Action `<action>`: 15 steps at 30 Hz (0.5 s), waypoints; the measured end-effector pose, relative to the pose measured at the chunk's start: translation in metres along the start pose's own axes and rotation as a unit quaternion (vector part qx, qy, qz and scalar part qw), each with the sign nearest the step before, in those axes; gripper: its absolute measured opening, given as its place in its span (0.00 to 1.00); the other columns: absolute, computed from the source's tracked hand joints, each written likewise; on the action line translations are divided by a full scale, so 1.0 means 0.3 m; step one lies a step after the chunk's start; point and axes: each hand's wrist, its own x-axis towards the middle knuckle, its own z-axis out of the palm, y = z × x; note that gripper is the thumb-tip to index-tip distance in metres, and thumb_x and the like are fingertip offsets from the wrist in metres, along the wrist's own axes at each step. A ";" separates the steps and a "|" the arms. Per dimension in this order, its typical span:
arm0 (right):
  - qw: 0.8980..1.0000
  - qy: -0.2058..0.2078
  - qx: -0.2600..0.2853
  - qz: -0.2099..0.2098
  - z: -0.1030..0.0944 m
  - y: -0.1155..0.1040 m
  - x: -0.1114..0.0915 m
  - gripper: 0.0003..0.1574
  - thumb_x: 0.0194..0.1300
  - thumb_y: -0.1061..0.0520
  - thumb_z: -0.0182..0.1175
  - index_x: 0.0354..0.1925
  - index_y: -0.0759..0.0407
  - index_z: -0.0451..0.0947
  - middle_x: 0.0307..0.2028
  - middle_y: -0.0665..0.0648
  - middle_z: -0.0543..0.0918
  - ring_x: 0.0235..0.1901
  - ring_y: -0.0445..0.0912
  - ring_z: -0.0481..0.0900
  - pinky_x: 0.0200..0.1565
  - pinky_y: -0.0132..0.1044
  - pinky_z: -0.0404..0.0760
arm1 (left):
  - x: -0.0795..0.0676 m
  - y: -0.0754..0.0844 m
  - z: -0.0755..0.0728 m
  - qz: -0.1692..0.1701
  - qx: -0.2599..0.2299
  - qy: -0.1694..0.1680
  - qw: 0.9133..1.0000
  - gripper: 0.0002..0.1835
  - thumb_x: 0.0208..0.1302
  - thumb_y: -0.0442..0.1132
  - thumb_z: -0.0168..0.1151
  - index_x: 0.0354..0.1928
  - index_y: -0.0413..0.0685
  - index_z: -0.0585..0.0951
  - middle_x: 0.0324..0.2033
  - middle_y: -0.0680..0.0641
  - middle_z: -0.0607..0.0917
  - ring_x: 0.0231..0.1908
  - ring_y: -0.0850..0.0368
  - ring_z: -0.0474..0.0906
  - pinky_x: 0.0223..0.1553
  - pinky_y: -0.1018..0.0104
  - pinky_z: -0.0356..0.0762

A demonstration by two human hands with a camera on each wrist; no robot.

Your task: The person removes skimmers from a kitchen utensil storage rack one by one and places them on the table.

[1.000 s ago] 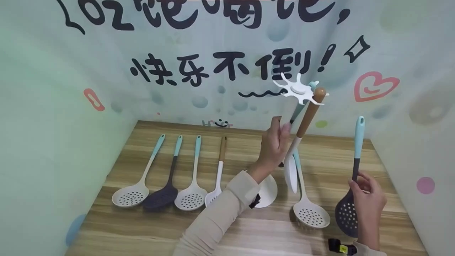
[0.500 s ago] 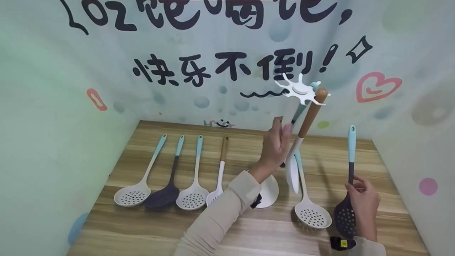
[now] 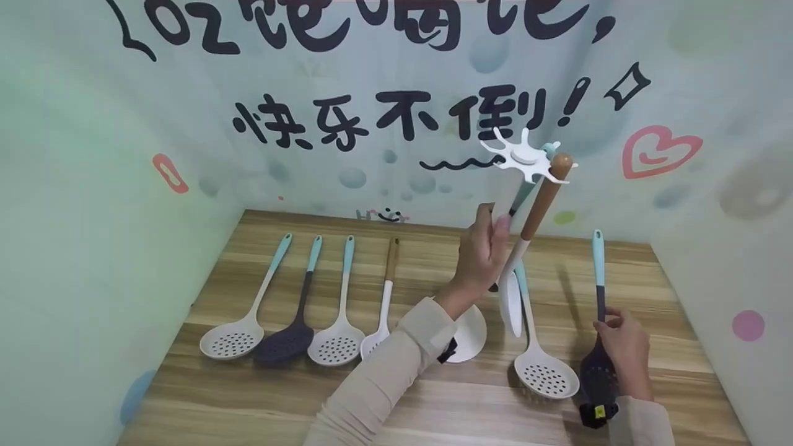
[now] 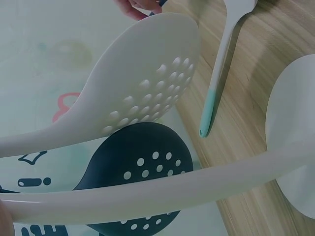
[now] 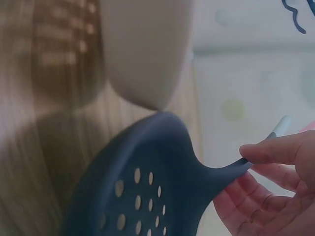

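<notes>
My left hand [image 3: 482, 251] grips the white post of a utensil stand [image 3: 525, 156], just under its hooked, star-shaped top. From its hooks hang a white skimmer [image 4: 138, 73] with a brown handle and a dark skimmer [image 4: 142, 147] with a blue handle. The stand's round white base [image 3: 471, 334] rests on the table, partly behind my left forearm. At the right, my right hand [image 3: 627, 347] pinches the stem of another dark skimmer [image 5: 142, 182] between thumb and fingers. Its blue handle points up, and the hand partly covers its bowl in the head view.
Several skimmers lie in a row on the wooden table [image 3: 260, 396] at the left, among them a dark one [image 3: 285, 344] and a brown-handled one [image 3: 384, 297]. A light skimmer [image 3: 546, 371] lies between the stand and my right hand. Printed cloth walls [image 3: 334, 179] enclose the table.
My right hand has moved a little left with the dark skimmer, whose handle end now sits lower and further left. The left hand keeps its grip on the stand.
</notes>
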 end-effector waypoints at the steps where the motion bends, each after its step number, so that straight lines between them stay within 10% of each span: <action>1: 1.000 -0.012 -0.002 0.001 0.001 -0.001 0.004 0.25 0.62 0.59 0.56 0.54 0.71 0.69 0.42 0.75 0.78 0.38 0.64 0.77 0.34 0.44 0.71 | 0.000 0.000 0.000 0.001 0.000 0.001 1.000 0.29 0.72 0.57 0.28 0.45 0.36 0.65 0.27 0.43 0.77 0.26 0.58 0.75 0.27 0.80 0.69; 15: 0.995 -0.095 -0.041 0.001 0.040 0.001 0.043 0.22 0.62 0.60 0.52 0.51 0.74 0.69 0.41 0.75 0.77 0.36 0.61 0.77 0.29 0.40 0.72 | -0.001 0.003 -0.002 -0.007 0.012 -0.004 1.000 0.29 0.72 0.57 0.28 0.46 0.35 0.65 0.26 0.43 0.78 0.26 0.56 0.76 0.29 0.81 0.70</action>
